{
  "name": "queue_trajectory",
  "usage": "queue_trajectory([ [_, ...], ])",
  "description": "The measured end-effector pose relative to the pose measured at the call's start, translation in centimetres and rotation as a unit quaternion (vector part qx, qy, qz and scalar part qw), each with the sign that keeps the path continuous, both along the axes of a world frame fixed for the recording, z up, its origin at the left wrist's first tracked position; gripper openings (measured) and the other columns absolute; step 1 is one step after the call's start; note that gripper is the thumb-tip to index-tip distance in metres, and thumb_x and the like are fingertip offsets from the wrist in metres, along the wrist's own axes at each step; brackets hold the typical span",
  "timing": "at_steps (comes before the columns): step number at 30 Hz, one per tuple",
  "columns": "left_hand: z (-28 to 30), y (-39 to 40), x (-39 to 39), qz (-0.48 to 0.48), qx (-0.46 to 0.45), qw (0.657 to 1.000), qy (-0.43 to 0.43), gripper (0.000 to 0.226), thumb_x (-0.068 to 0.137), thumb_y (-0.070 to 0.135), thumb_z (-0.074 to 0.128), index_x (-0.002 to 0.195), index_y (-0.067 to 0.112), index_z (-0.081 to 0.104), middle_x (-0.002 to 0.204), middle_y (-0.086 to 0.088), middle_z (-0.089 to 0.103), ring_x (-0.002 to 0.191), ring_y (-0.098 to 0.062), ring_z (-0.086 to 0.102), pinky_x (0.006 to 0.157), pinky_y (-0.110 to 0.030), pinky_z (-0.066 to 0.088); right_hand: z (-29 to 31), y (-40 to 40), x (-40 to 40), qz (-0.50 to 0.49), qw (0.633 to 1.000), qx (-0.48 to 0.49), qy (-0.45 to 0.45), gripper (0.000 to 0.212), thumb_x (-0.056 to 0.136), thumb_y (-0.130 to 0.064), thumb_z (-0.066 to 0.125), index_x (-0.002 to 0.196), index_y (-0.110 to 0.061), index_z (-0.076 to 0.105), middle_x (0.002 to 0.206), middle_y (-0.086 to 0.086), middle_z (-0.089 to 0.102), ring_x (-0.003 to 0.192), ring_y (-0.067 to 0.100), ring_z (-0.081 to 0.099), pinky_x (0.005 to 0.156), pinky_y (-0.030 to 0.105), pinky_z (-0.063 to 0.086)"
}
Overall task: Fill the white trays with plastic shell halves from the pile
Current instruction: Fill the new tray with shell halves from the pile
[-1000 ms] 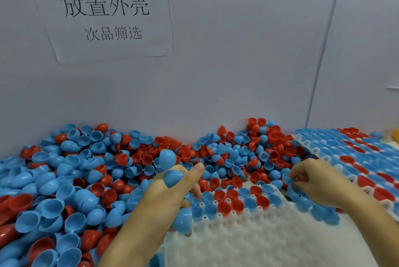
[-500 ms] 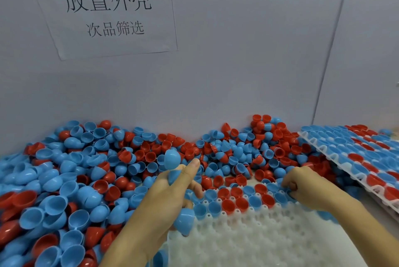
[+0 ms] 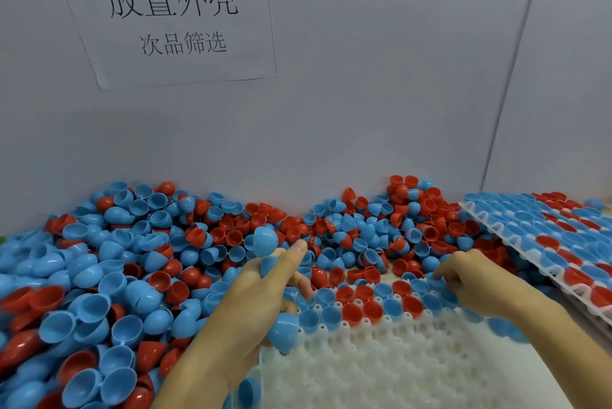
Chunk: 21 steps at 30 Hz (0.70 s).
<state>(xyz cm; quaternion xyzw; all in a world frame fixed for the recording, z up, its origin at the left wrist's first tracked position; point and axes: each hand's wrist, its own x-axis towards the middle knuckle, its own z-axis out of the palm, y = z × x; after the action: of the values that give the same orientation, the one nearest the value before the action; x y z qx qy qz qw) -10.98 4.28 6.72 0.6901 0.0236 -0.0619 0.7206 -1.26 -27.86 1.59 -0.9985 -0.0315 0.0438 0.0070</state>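
On the wall, upper left: a white paper sign (image 3: 172, 16) with black characters, large line "放置外壳", smaller line "次品筛选" beneath.
Pile: blue and red shell halves (image 3: 99, 276) heaped on the worktop against the wall, from the left edge to past the middle; they lie every way, some mouth up, some dome up.
Near tray: a white tray (image 3: 381, 365) lies flat in front of the person; only its two far rows hold shells, blue and red mixed, each seated mouth up.
Far tray: a second white tray (image 3: 516, 243) at right, filled with blue and red halves, tilted with its near edge raised over the first tray's right side.
Left hand: the left hand (image 3: 258, 302) has its fingers curled round a nested stack of blue shells (image 3: 268, 263); the stack's long axis runs near upright, a dome end sticking out above the thumb and another end below the palm at the tray's left edge.
Right hand: the right hand (image 3: 473, 283) is at the far right end of the tray's filled rows, fingertips bent down onto a blue shell (image 3: 435, 283); whether it pinches the shell or only presses it I cannot tell.
Change from half a second ago: the right hand has shifted slightly right along the row; the left hand still holds its stack in much the same place.
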Motion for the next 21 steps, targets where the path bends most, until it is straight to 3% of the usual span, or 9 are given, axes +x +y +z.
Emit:
queue_trajectory([
  [5, -0.3, 0.2, 0.4, 0.003, -0.002, 1.0, 0.011, 0.046, 0.089, 0.051, 0.058, 0.09, 0.005, 0.062, 0.075, -0.006, 0.068, 0.037, -0.008, 0.046, 0.04, -0.02, 0.041, 1.3, 0.3, -0.7, -0.026, 0.999, 0.03, -0.029, 0.035, 0.097, -0.009, 0.057, 0.123, -0.029, 0.067, 0.117, -0.002, 0.067, 0.086, 0.009, 0.065, 0.075, 0.028, 0.059],
  [8, -0.5, 0.3, 1.0, 0.013, 0.021, 0.999, 0.034, 0.035, 0.101, 0.031, 0.05, 0.08, 0.004, 0.059, 0.062, -0.005, 0.065, 0.038, -0.011, 0.044, 0.044, -0.028, 0.039, 2.8, 1.6, -1.3, -0.008, 0.996, 0.065, -0.068, 0.031, 0.098, -0.014, 0.057, 0.124, -0.03, 0.066, 0.11, -0.004, 0.071, 0.081, 0.007, 0.066, 0.073, 0.026, 0.059],
  [10, -0.9, 0.2, 0.9, 0.036, 0.046, 0.998, 0.004, 0.029, 0.099, 0.03, 0.054, 0.075, 0.015, 0.059, 0.071, -0.003, 0.068, 0.043, -0.01, 0.045, 0.051, -0.029, 0.04, 4.1, 3.8, -1.9, 0.04, 0.984, 0.141, -0.102, 0.03, 0.098, -0.019, 0.059, 0.125, -0.029, 0.065, 0.103, -0.01, 0.072, 0.078, 0.003, 0.066, 0.067, 0.015, 0.055],
  [12, -1.2, 0.2, 0.4, 0.035, 0.112, 0.992, -0.046, 0.025, 0.098, 0.036, 0.055, 0.08, 0.02, 0.057, 0.071, 0.004, 0.067, 0.047, -0.003, 0.047, 0.055, -0.022, 0.043, 5.5, 7.2, -3.2, 0.088, 0.959, 0.24, -0.122, 0.03, 0.095, -0.035, 0.059, 0.124, -0.034, 0.064, 0.096, -0.02, 0.069, 0.077, -0.002, 0.067, 0.064, 0.01, 0.053],
  [14, -1.7, 0.2, 0.3, 0.033, 0.175, 0.98, -0.089, 0.025, 0.098, 0.04, 0.055, 0.086, 0.019, 0.056, 0.067, 0.006, 0.063, 0.05, 0.002, 0.048, 0.051, -0.012, 0.042, 6.8, 10.7, -5.0, 0.151, 0.924, 0.331, -0.118, 0.039, 0.085, -0.061, 0.053, 0.12, -0.046, 0.061, 0.09, -0.023, 0.068, 0.083, -0.006, 0.066, 0.069, 0.014, 0.057],
  [17, -2.0, 0.4, 0.5, 0.053, 0.236, 0.964, -0.109, 0.026, 0.093, 0.04, 0.059, 0.089, 0.015, 0.053, 0.068, 0.002, 0.056, 0.056, -0.007, 0.045, 0.049, -0.017, 0.04, 7.4, 15.0, -7.1, 0.227, 0.893, 0.381, -0.074, 0.052, 0.073, -0.084, 0.046, 0.118, -0.058, 0.054, 0.103, -0.031, 0.058, 0.092, -0.009, 0.063, 0.071, 0.01, 0.053],
  [19, -2.2, 0.6, 0.5, 0.074, 0.243, 0.959, -0.124, 0.019, 0.089, 0.028, 0.062, 0.084, 0.015, 0.049, 0.066, 0.003, 0.052, 0.055, -0.009, 0.041, 0.049, -0.022, 0.037, 6.9, 16.8, -7.4, 0.241, 0.893, 0.372, -0.081, 0.044, 0.075, -0.078, 0.052, 0.113, -0.055, 0.057, 0.102, -0.031, 0.055, 0.093, -0.01, 0.06, 0.07, 0.007, 0.05],
  [21, -2.1, 0.9, 0.5, 0.089, 0.243, 0.955, -0.144, 0.024, 0.088, 0.032, 0.068, 0.082, 0.017, 0.051, 0.06, 0.005, 0.054, 0.051, -0.004, 0.042, 0.048, -0.019, 0.037, 6.5, 17.7, -6.9, 0.224, 0.892, 0.375, -0.116, 0.019, 0.085, -0.056, 0.062, 0.102, -0.047, 0.064, 0.092, -0.023, 0.062, 0.09, -0.006, 0.059, 0.073, 0.014, 0.053],
])
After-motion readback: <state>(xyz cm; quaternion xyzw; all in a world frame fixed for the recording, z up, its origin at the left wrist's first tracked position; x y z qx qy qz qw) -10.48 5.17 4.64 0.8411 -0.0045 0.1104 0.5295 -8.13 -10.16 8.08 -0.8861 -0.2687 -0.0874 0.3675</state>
